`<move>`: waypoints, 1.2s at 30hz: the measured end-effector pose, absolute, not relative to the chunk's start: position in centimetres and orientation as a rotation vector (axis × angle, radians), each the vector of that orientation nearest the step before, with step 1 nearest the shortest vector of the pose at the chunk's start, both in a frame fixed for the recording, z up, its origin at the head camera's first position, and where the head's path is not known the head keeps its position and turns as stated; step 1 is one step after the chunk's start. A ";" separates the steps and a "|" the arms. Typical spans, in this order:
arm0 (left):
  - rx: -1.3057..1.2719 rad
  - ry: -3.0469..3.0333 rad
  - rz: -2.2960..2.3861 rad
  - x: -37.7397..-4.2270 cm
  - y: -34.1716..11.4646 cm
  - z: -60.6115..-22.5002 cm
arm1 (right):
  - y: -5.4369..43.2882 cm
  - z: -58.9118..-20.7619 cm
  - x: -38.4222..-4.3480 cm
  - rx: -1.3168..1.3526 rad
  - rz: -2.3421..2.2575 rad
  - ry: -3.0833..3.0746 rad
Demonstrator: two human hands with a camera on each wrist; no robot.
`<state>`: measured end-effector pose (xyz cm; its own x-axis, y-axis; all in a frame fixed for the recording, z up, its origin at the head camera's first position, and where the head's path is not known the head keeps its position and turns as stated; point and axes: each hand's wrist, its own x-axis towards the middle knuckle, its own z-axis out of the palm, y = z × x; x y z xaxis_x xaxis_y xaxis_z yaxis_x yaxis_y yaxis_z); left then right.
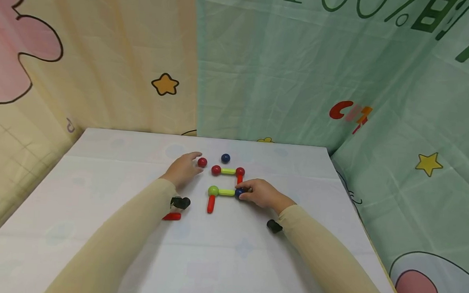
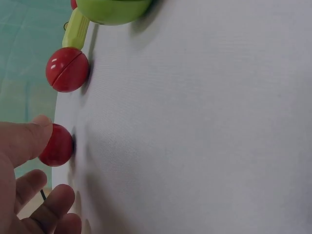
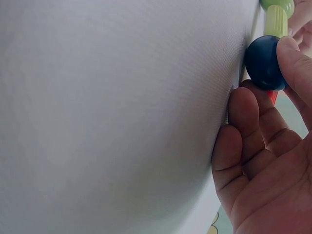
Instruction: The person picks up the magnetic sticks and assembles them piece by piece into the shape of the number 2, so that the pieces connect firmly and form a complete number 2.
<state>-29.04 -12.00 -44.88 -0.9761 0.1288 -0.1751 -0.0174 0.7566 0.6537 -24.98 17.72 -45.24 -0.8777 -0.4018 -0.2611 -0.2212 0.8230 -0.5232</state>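
My right hand (image 1: 261,193) pinches a dark blue ball (image 3: 264,62), with the thumb on one side and fingers curled around the other. That ball joins a yellow-green stick (image 1: 226,192), which runs to a green ball (image 1: 213,191) with a red stick (image 1: 211,204) attached. Another red stick (image 1: 239,179) links upward to a red ball (image 1: 240,171), followed by a second yellow-green stick (image 1: 228,171) and a red end ball (image 1: 216,170). Beside a loose red ball (image 2: 57,145) is my left hand (image 1: 183,170); its thumb overlaps the ball's edge and its other fingers are spread.
A loose dark blue ball (image 1: 225,158) lies toward the table's back edge. Near the left sleeve is another red stick (image 1: 173,216), partly hidden. Black wrist cameras (image 1: 180,202) sit below both hands. Printed curtains (image 1: 262,77) hang behind the white table (image 1: 220,269).
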 end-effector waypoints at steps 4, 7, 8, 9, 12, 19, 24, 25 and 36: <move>0.121 2.773 0.950 -29.5 -11.4 -45.0 | 17.8 -45.3 -25.1 -0.480 -0.694 2.642; 0.146 2.797 0.900 -29.7 -11.3 -45.2 | 17.8 -45.4 -25.1 -0.480 -0.698 2.638; 0.150 2.806 0.886 -29.8 -11.2 -45.4 | 17.8 -45.4 -25.1 -0.483 -0.699 2.638; 0.153 2.818 0.871 -29.9 -11.2 -45.5 | 17.8 -45.4 -25.1 -0.484 -0.701 2.638; 0.149 2.839 0.840 -30.2 -11.3 -46.0 | 17.8 -45.5 -25.1 -0.501 -0.696 2.645; 0.139 2.858 0.825 -30.5 -11.6 -46.5 | 17.8 -45.5 -25.2 -0.482 -0.693 2.642; 0.133 2.852 0.829 -30.2 -12.0 -46.4 | 17.7 -45.5 -25.0 -0.467 -0.695 2.649; 0.132 2.850 0.830 -30.1 -12.1 -46.3 | 17.7 -45.5 -25.0 -0.465 -0.694 2.650; 0.187 2.795 0.882 -27.5 -14.3 -44.9 | 17.4 -45.0 -24.5 -0.474 -0.668 2.657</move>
<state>-27.46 -14.25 -44.95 -0.9712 0.1807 -0.1553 0.0588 0.8135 0.5786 -24.47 17.45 -45.03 -0.8793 -0.4000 -0.2585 -0.2302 0.8321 -0.5046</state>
